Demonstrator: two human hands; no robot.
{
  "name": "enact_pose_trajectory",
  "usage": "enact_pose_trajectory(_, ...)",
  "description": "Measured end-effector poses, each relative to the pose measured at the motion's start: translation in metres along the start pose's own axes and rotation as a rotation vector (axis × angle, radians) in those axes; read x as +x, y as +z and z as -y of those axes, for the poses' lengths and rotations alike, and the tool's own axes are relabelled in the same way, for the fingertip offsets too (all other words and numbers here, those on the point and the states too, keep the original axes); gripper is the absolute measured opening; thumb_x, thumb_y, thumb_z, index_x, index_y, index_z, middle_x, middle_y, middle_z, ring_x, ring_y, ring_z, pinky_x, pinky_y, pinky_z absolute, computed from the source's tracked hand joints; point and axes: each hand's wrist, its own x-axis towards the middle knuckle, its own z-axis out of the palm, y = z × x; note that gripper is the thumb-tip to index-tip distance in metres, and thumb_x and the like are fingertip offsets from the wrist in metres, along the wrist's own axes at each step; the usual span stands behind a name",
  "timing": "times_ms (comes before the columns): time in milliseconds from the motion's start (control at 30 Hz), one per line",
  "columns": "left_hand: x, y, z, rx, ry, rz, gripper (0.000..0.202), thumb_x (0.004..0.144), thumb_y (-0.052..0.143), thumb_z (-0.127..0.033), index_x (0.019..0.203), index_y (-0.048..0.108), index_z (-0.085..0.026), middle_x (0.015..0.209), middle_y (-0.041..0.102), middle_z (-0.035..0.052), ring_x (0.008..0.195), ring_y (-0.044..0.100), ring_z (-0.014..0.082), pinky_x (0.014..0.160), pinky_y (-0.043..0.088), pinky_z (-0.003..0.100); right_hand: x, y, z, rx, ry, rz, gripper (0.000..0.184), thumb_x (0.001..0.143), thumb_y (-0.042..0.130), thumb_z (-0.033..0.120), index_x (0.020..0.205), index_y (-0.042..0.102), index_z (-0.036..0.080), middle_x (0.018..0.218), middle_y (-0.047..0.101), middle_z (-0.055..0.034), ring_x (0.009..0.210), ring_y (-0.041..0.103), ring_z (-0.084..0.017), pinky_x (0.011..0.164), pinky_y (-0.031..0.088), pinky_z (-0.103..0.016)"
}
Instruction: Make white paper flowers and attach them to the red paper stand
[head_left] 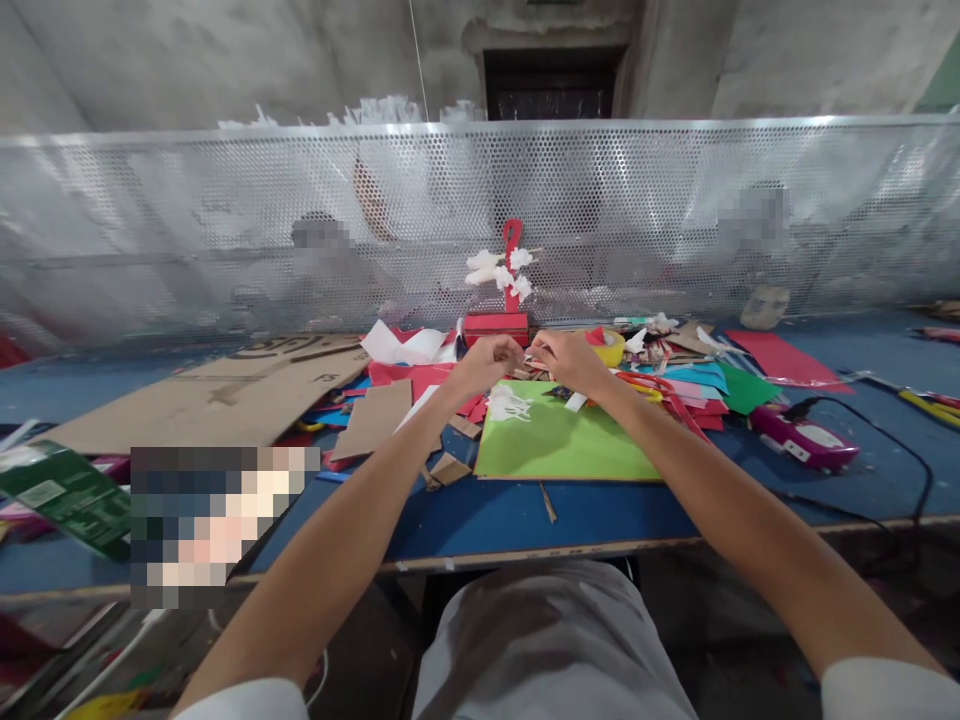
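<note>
Both arms reach forward over the worktable. My left hand [489, 362] and my right hand [564, 358] are close together above a heap of scraps, fingers pinched towards each other. Whatever lies between the fingertips is too small to make out. Just behind them stands a red box [496, 326], with an upright red strip [513, 240] curled at its top. White flower-like pieces [504, 275] are attached to that strip. Below my hands lies a bright green sheet [566, 445], with a bundle of thin white strips [508, 403] at its upper left.
A large cardboard sheet [187, 400] covers the left. Yellow tape [609, 348], a red sheet [787, 360] and a purple device with a cord [806, 438] lie to the right. A perforated metal screen [637, 220] closes off the back. A dark green box [64, 495] is at the left edge.
</note>
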Motion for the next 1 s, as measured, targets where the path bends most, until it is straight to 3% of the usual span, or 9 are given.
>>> enact_pose_trajectory(333, 0.0, 0.0, 0.003, -0.019, 0.017, 0.008, 0.009, 0.075, 0.06, -0.019, 0.081, 0.063, -0.012, 0.068, 0.062, 0.0014, 0.059, 0.054, 0.0098, 0.058, 0.042, 0.022, 0.0, -0.008, 0.002, -0.09, 0.05, 0.073, 0.062, 0.097, 0.041, 0.055, 0.055, 0.063, 0.016, 0.055, 0.06, -0.0038, 0.056, 0.05, -0.014, 0.059, 0.025, -0.028)
enact_pose_trajectory(433, 0.001, -0.001, 0.007, -0.024, 0.005, 0.001, 0.013, 0.075, 0.063, -0.023, 0.08, 0.064, -0.012, 0.067, 0.062, 0.0018, 0.058, 0.053, 0.01, 0.058, 0.041, 0.023, -0.001, -0.009, 0.003, -0.028, 0.014, 0.114, 0.051, 0.097, 0.045, 0.048, 0.067, 0.071, 0.016, 0.064, 0.067, -0.004, 0.061, 0.057, -0.015, 0.061, 0.031, -0.027)
enact_pose_trajectory(533, 0.003, -0.002, 0.013, -0.051, -0.013, -0.003, 0.019, 0.074, 0.066, -0.029, 0.08, 0.064, -0.011, 0.068, 0.062, 0.0021, 0.059, 0.053, 0.01, 0.058, 0.041, 0.023, -0.002, -0.009, 0.002, 0.045, -0.073, 0.077, 0.028, 0.095, 0.053, 0.036, 0.093, 0.075, 0.019, 0.089, 0.074, -0.0044, 0.08, 0.064, -0.017, 0.07, 0.037, -0.026)
enact_pose_trajectory(600, 0.004, -0.002, 0.017, -0.074, -0.027, -0.005, 0.021, 0.073, 0.067, -0.032, 0.079, 0.064, -0.012, 0.067, 0.062, 0.0017, 0.058, 0.052, 0.0097, 0.057, 0.039, 0.022, -0.003, -0.008, 0.003, 0.074, -0.107, 0.04, 0.022, 0.093, 0.056, 0.031, 0.1, 0.074, 0.02, 0.098, 0.075, -0.0045, 0.086, 0.065, -0.018, 0.075, 0.039, -0.025)
enact_pose_trajectory(833, 0.004, -0.003, 0.014, -0.106, -0.069, -0.004, 0.021, 0.073, 0.069, -0.031, 0.079, 0.062, -0.013, 0.068, 0.062, 0.0011, 0.059, 0.054, 0.0101, 0.058, 0.041, 0.023, -0.004, -0.006, 0.003, 0.052, -0.051, 0.0, 0.016, 0.092, 0.058, 0.03, 0.103, 0.066, 0.021, 0.088, 0.073, -0.0021, 0.07, 0.062, -0.015, 0.069, 0.038, -0.025)
enact_pose_trajectory(1000, 0.003, -0.004, 0.01, -0.079, -0.037, -0.007, 0.011, 0.074, 0.065, -0.023, 0.077, 0.063, -0.012, 0.068, 0.062, 0.0016, 0.06, 0.054, 0.0102, 0.059, 0.043, 0.023, -0.002, -0.005, 0.002, -0.001, -0.013, 0.004, 0.016, 0.092, 0.059, 0.033, 0.093, 0.067, 0.019, 0.082, 0.071, -0.0031, 0.068, 0.059, -0.015, 0.065, 0.034, -0.025)
